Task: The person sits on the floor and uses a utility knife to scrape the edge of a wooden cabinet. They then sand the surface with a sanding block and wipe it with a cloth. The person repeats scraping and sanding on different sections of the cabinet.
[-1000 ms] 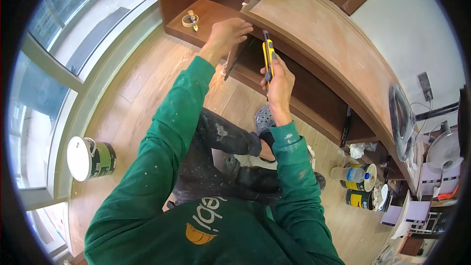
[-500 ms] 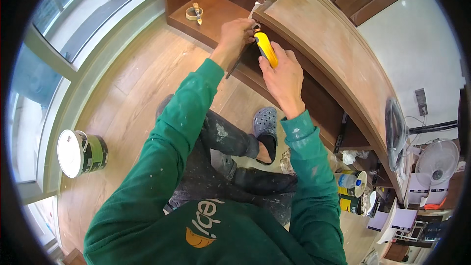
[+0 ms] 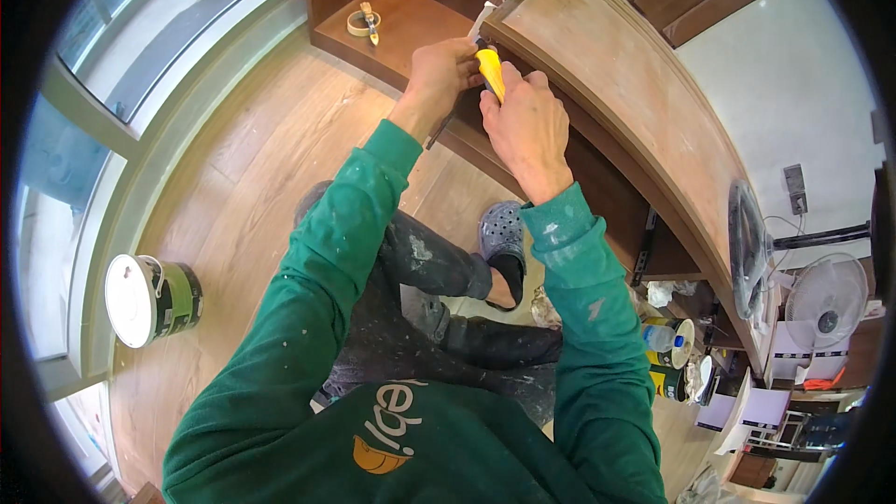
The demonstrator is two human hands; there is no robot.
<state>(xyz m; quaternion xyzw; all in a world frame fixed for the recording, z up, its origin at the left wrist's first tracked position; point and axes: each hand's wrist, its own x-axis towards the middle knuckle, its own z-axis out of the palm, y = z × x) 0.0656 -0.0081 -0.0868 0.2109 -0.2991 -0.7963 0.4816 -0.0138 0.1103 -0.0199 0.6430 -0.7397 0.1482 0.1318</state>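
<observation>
My right hand (image 3: 529, 126) is closed round a tool with a yellow handle (image 3: 491, 73) and a black end; its working tip is hidden, so I cannot tell its kind. Beside that black end, my left hand (image 3: 439, 73) has its fingers drawn together at the front corner of the wooden counter (image 3: 644, 75). What those fingers hold is hidden. A whitish strip (image 3: 483, 17) stands up at this corner, just past the fingertips. Below my left hand a thin dark rod-like piece (image 3: 439, 133) shows against the cabinet edge.
A tape roll (image 3: 356, 24) and a small brush (image 3: 371, 26) lie on the brown shelf (image 3: 397, 5). On the wooden floor at left stands a lidded bucket (image 3: 131, 301). At right are a fan (image 3: 827, 301), paint tins (image 3: 668, 381) and a plastic bottle (image 3: 661, 340).
My right hand has shifted slightly left and up, and the tool's dark end now sits against the left fingers. My left hand has moved a little left.
</observation>
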